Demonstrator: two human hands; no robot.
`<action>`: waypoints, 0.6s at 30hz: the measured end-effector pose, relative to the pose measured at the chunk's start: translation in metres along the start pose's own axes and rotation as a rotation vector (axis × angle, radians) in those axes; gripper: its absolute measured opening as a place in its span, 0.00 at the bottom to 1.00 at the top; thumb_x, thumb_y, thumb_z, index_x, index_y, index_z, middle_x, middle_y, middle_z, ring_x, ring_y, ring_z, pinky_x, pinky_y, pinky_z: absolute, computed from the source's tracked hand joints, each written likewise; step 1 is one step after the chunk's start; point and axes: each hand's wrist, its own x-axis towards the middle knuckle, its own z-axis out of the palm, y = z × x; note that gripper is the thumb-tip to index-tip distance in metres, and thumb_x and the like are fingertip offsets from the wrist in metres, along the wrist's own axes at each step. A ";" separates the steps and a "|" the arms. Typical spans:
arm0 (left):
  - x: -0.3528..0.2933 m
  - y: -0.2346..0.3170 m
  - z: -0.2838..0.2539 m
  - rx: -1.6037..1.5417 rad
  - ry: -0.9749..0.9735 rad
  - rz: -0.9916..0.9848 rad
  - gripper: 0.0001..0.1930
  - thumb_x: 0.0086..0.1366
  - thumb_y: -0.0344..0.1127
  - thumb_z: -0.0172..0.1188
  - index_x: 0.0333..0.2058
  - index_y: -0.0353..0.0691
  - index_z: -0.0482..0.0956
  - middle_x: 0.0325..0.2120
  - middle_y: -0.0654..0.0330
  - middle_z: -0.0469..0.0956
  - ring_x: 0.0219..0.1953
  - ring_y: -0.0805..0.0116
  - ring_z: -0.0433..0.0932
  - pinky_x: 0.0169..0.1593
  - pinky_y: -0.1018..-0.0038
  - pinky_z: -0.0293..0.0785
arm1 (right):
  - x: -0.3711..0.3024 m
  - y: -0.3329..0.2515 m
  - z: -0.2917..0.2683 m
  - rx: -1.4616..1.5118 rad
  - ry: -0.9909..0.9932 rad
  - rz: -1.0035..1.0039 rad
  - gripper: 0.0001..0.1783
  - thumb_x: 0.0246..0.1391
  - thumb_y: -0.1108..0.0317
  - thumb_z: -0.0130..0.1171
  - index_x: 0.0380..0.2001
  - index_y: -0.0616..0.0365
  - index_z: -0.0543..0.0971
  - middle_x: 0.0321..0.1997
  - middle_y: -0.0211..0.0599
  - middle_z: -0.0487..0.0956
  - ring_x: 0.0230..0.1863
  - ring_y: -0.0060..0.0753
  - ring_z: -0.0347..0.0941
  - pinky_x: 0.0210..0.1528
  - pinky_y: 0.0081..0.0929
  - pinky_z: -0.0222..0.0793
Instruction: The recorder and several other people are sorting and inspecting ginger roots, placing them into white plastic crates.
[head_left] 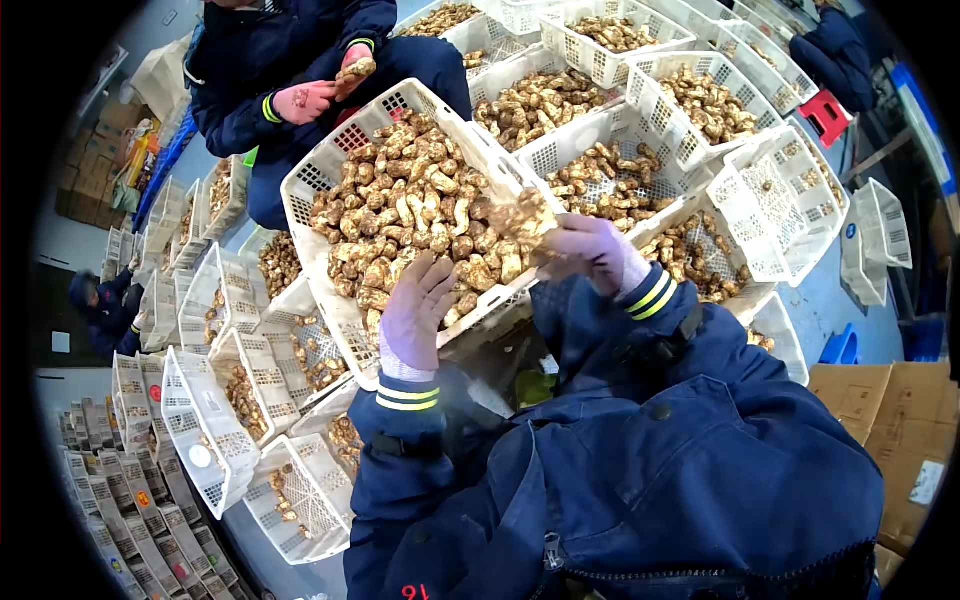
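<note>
In front of me a white plastic crate (322,262) is heaped with brown-and-cream, thick-stemmed mushrooms (400,205). My left hand (412,312), in a pale lilac glove, lies over the crate's near side with its fingers stretched out, touching or just above the mushrooms there. Near the crate's right corner, my gloved right hand (596,252) is closed on a larger mushroom (522,218), which is smeared by motion. The thumb and fingers grip its right end, and the other end points left over the heap.
Across the crate a co-worker in pink gloves (303,102) holds a mushroom (354,72). Other crates of mushrooms (540,105) crowd the right and left sides. A cardboard box (900,420) stands at right, near a blue plastic container (840,346). A red stool (826,116) is farther back.
</note>
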 end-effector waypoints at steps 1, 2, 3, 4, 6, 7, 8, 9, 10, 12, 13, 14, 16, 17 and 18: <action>-0.001 0.002 -0.001 0.056 0.017 0.004 0.28 0.71 0.49 0.41 0.59 0.31 0.60 0.53 0.48 0.68 0.53 0.59 0.70 0.55 0.68 0.67 | -0.002 0.003 -0.009 -0.143 0.025 -0.037 0.15 0.58 0.62 0.53 0.37 0.65 0.76 0.35 0.43 0.73 0.38 0.44 0.76 0.36 0.30 0.74; 0.002 -0.003 -0.011 0.012 -0.008 0.008 0.28 0.71 0.50 0.40 0.58 0.31 0.61 0.52 0.48 0.70 0.52 0.60 0.71 0.56 0.68 0.67 | -0.005 0.004 -0.017 -0.286 0.049 -0.074 0.17 0.59 0.59 0.53 0.34 0.66 0.75 0.35 0.43 0.73 0.38 0.45 0.77 0.37 0.31 0.75; 0.001 -0.002 -0.007 0.027 0.012 -0.009 0.28 0.71 0.50 0.40 0.58 0.31 0.61 0.51 0.48 0.70 0.52 0.60 0.71 0.56 0.67 0.67 | -0.008 0.005 -0.025 -0.288 0.014 -0.010 0.17 0.60 0.59 0.51 0.34 0.66 0.74 0.36 0.45 0.75 0.37 0.44 0.77 0.37 0.32 0.76; 0.000 0.000 -0.003 0.043 0.033 -0.025 0.28 0.71 0.49 0.39 0.58 0.31 0.61 0.51 0.48 0.71 0.52 0.60 0.72 0.56 0.67 0.67 | -0.010 0.007 -0.026 -0.289 0.017 -0.007 0.17 0.60 0.59 0.51 0.34 0.66 0.74 0.36 0.45 0.75 0.37 0.44 0.77 0.37 0.32 0.76; 0.002 -0.005 -0.003 0.041 0.017 -0.030 0.27 0.71 0.49 0.39 0.58 0.31 0.61 0.50 0.48 0.71 0.52 0.60 0.72 0.56 0.67 0.67 | -0.013 0.012 -0.025 0.991 0.294 0.674 0.17 0.60 0.60 0.50 0.41 0.67 0.73 0.37 0.48 0.77 0.37 0.44 0.77 0.37 0.36 0.78; 0.002 -0.006 -0.003 0.039 0.003 -0.033 0.27 0.71 0.49 0.39 0.58 0.31 0.61 0.50 0.48 0.71 0.52 0.60 0.72 0.56 0.67 0.67 | -0.016 0.015 -0.028 1.033 0.282 0.638 0.21 0.60 0.58 0.49 0.46 0.67 0.71 0.36 0.52 0.78 0.34 0.47 0.78 0.35 0.39 0.78; 0.002 -0.005 -0.002 0.041 0.004 -0.033 0.27 0.71 0.49 0.39 0.58 0.31 0.61 0.50 0.48 0.71 0.52 0.60 0.72 0.56 0.67 0.67 | -0.018 0.023 -0.031 1.034 0.282 0.637 0.21 0.60 0.58 0.49 0.46 0.67 0.71 0.36 0.52 0.78 0.34 0.47 0.78 0.35 0.39 0.78; 0.002 -0.005 0.000 0.034 0.019 -0.048 0.28 0.70 0.48 0.44 0.58 0.30 0.61 0.50 0.47 0.71 0.51 0.59 0.72 0.56 0.67 0.67 | -0.018 0.027 -0.032 1.119 0.298 0.660 0.23 0.60 0.57 0.48 0.47 0.67 0.71 0.34 0.52 0.79 0.32 0.47 0.78 0.35 0.38 0.78; 0.003 -0.004 0.002 0.028 0.034 -0.064 0.28 0.68 0.47 0.48 0.58 0.30 0.61 0.49 0.46 0.71 0.51 0.59 0.72 0.56 0.67 0.67 | -0.018 0.031 -0.034 1.204 0.313 0.682 0.24 0.61 0.55 0.48 0.48 0.67 0.71 0.32 0.52 0.79 0.31 0.48 0.78 0.35 0.38 0.78; 0.003 -0.002 0.004 0.055 0.053 -0.077 0.28 0.68 0.47 0.48 0.57 0.30 0.61 0.49 0.47 0.72 0.51 0.60 0.72 0.55 0.68 0.67 | -0.023 0.036 -0.039 1.353 0.209 0.648 0.23 0.61 0.54 0.46 0.44 0.65 0.73 0.28 0.51 0.78 0.28 0.45 0.77 0.33 0.36 0.77; 0.003 -0.002 0.004 0.046 0.046 -0.069 0.27 0.68 0.46 0.48 0.57 0.30 0.62 0.49 0.47 0.72 0.51 0.60 0.72 0.55 0.68 0.67 | -0.026 0.042 -0.041 1.311 0.214 0.634 0.22 0.61 0.54 0.46 0.42 0.64 0.73 0.28 0.51 0.78 0.26 0.44 0.76 0.33 0.35 0.77; 0.003 -0.002 0.005 0.036 0.037 -0.060 0.27 0.68 0.46 0.48 0.57 0.30 0.62 0.49 0.47 0.72 0.51 0.60 0.72 0.55 0.68 0.68 | -0.028 0.046 -0.043 1.268 0.221 0.618 0.21 0.62 0.53 0.46 0.40 0.63 0.73 0.27 0.50 0.78 0.25 0.42 0.75 0.33 0.34 0.77; 0.003 -0.003 0.002 0.030 0.042 -0.069 0.27 0.68 0.46 0.48 0.57 0.30 0.61 0.49 0.47 0.72 0.51 0.60 0.72 0.55 0.68 0.68 | -0.020 0.029 -0.039 1.227 0.241 0.656 0.19 0.61 0.55 0.47 0.37 0.63 0.73 0.26 0.45 0.77 0.25 0.38 0.75 0.32 0.29 0.75; 0.004 -0.004 0.001 0.024 0.044 -0.077 0.28 0.68 0.46 0.48 0.57 0.29 0.61 0.49 0.47 0.72 0.51 0.60 0.72 0.55 0.68 0.68 | -0.018 0.026 -0.036 0.909 0.335 0.612 0.16 0.61 0.57 0.48 0.36 0.62 0.73 0.26 0.43 0.77 0.25 0.34 0.75 0.30 0.27 0.73; 0.002 -0.004 0.001 0.025 0.047 -0.074 0.28 0.68 0.46 0.48 0.57 0.29 0.61 0.49 0.47 0.72 0.51 0.60 0.72 0.55 0.68 0.68 | -0.014 0.021 -0.032 0.591 0.414 0.556 0.14 0.60 0.59 0.49 0.36 0.61 0.73 0.27 0.40 0.77 0.26 0.31 0.75 0.28 0.25 0.71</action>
